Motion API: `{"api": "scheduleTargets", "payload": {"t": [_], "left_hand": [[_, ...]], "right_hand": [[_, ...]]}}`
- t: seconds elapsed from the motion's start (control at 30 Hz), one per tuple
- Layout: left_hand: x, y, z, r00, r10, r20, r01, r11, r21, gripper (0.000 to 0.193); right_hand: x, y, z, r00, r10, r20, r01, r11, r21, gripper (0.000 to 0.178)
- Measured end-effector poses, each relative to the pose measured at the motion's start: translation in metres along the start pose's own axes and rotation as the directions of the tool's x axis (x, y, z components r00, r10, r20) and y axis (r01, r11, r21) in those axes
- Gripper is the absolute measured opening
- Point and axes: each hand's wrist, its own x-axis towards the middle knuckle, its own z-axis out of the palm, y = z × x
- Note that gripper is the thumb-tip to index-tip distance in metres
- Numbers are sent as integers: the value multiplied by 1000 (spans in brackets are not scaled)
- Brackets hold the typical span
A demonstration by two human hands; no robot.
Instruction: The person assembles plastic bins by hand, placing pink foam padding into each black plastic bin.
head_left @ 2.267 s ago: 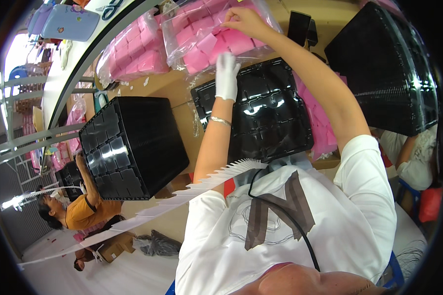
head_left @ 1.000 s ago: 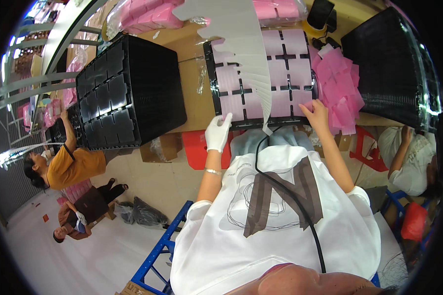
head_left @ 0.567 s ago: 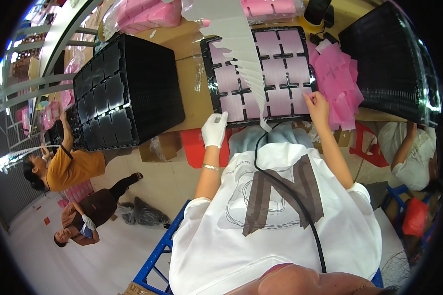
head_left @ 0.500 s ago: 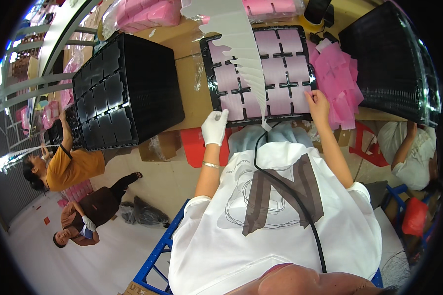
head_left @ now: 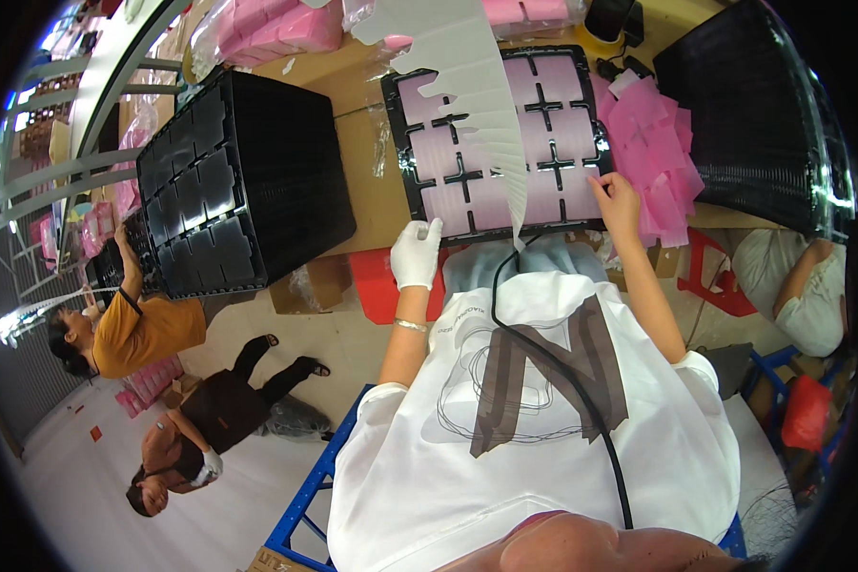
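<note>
A black plastic tray (head_left: 486, 232) with cross-shaped dividers lies before me, its compartments covered with pale pink sheets (head_left: 529, 141). At its near left corner is my left hand (head_left: 416, 255), in a white glove, closed on the edge with the thumb uppermost. My bare right hand (head_left: 619, 206) pinches the right edge near the front corner, thumb and forefinger over the rim. A pale jagged strip (head_left: 481, 76) crosses in front of the tray and hides part of its middle. Loose bright pink sheets (head_left: 650, 153) lie heaped against the tray's right side.
Tall stacks of black trays stand left (head_left: 291, 176) and right (head_left: 758, 124). Wrapped pink bundles (head_left: 281, 33) lie at the back of the brown table (head_left: 367, 143). A black cable (head_left: 582, 405) runs down my front. Co-workers are at left and far right.
Both my hands stay at the tray's edges; the tray has shifted very slightly to the left. At lower left, a gloved co-worker has stepped and turned toward the lower right.
</note>
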Motion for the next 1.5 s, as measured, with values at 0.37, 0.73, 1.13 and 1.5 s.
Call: {"api": "scheduleTargets", "payload": {"t": [0.37, 0.73, 1.13, 1.5], "left_hand": [[-4, 19, -14, 1000, -23, 16, 22, 995, 95, 39], [79, 41, -7, 847, 363, -388, -339, 932, 131, 28], [171, 103, 37, 779, 622, -77, -446, 637, 629, 58], [172, 101, 14, 809, 582, 89, -491, 583, 647, 51]], "right_hand": [[8, 17, -3, 959, 260, 110, -281, 848, 450, 22], [89, -44, 17, 984, 52, 169, -136, 832, 538, 19], [161, -27, 88, 887, -386, 255, 445, 559, -700, 52], [165, -23, 70, 852, -432, 296, 501, 503, -704, 44]]}}
